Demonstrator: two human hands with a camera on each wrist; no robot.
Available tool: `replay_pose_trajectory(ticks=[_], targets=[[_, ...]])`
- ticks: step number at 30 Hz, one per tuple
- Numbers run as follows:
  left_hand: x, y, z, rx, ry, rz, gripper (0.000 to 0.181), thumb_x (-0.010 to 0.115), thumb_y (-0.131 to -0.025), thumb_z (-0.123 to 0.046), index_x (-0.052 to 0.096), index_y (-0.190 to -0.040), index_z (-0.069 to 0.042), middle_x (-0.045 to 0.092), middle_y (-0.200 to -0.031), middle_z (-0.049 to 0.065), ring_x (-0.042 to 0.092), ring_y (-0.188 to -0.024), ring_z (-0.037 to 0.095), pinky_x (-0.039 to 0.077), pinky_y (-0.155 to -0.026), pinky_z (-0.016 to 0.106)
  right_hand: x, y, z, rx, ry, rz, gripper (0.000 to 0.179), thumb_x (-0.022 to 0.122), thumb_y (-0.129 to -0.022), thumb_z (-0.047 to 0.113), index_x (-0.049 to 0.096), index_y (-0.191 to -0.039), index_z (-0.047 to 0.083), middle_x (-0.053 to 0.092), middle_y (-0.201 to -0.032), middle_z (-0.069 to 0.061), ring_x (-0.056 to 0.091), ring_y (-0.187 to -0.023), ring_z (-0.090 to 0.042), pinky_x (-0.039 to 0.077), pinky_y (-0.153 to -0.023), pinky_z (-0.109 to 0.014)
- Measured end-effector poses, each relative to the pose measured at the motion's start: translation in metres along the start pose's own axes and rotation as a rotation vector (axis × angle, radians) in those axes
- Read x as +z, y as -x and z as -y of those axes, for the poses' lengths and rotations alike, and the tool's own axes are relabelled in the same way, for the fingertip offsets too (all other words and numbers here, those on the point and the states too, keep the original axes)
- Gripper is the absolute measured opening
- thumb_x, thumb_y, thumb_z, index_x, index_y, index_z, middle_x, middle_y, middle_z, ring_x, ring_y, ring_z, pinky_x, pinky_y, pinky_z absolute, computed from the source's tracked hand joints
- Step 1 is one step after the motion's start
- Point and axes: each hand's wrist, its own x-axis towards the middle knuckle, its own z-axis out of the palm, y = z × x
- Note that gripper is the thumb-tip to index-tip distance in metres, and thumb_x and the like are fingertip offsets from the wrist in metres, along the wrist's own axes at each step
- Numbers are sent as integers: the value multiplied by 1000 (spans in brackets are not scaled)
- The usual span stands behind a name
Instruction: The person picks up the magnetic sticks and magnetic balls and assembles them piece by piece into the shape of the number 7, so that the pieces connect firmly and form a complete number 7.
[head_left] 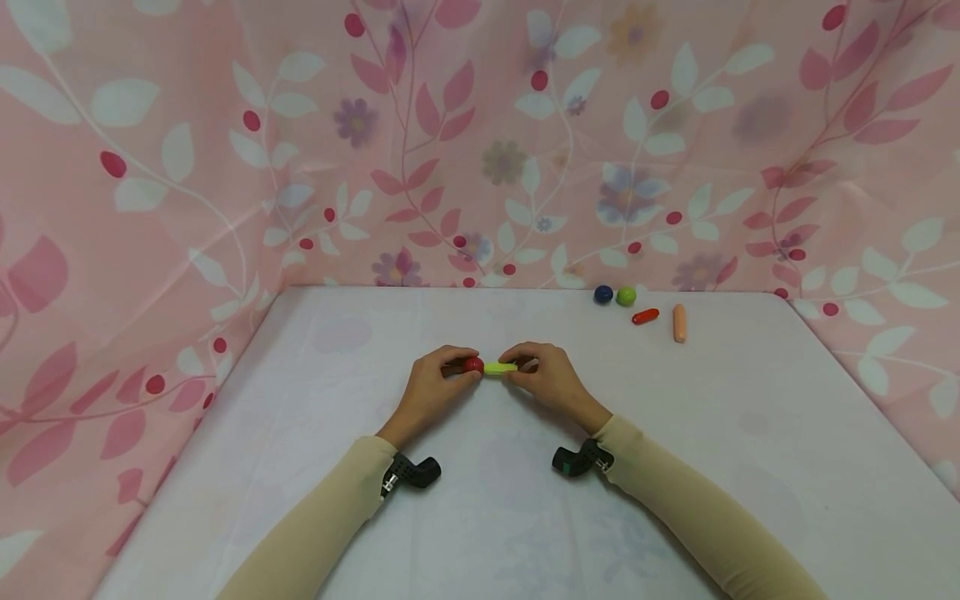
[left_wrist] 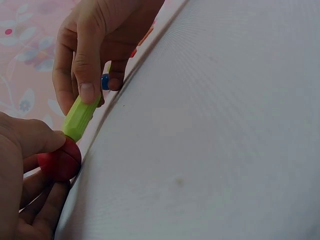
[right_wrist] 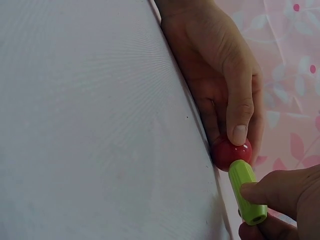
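My left hand (head_left: 433,385) pinches a glossy red ball (head_left: 473,365) between thumb and fingers, over the middle of the table. A lime-green ridged cylinder (head_left: 494,368) is gripped by my right hand (head_left: 553,382). One end of the cylinder meets the ball's side; whether they are joined cannot be told. In the right wrist view the cylinder's near end (right_wrist: 257,219) has a small dark hole. A seam line crosses the red ball (left_wrist: 61,161) in the left wrist view. Fingers hide part of both pieces.
At the back right of the white-covered table (head_left: 480,517) lie a dark blue ball (head_left: 603,294), a green ball (head_left: 626,296), a small red sausage-shaped piece (head_left: 645,317) and a peach-orange stick (head_left: 679,323). A pink floral curtain (head_left: 480,125) hangs behind.
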Motion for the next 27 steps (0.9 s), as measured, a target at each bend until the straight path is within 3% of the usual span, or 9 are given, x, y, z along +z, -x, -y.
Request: replay_pose_trajectory(ticks=[13, 19, 27], targets=[[0, 0, -2, 23, 31, -19, 32, 80, -91, -2, 74, -122, 0, 71, -114, 9, 70, -106, 24, 56, -97, 40, -9, -3, 2, -2, -27, -3, 21, 78, -92, 7, 75, -113, 4, 73, -110, -5, 67, -95, -19, 59, -85, -39], [2, 1, -4, 19, 56, -31, 32, 80, -91, -1, 72, -122, 4, 71, -115, 16, 69, -107, 32, 55, -98, 47, -21, -5, 1, 6, -20, -16, 23, 78, -94, 12, 74, -115, 2, 74, -109, -7, 67, -97, -20, 59, -84, -42], [1, 0, 0, 4, 31, -5, 31, 79, -92, -3, 74, -122, 0, 71, -114, 8, 69, -108, 23, 55, -98, 41, -45, -10, -1, 5, 28, -55, 23, 77, -94, 8, 74, -117, 2, 74, -111, -9, 67, -102, -23, 58, -84, -43]])
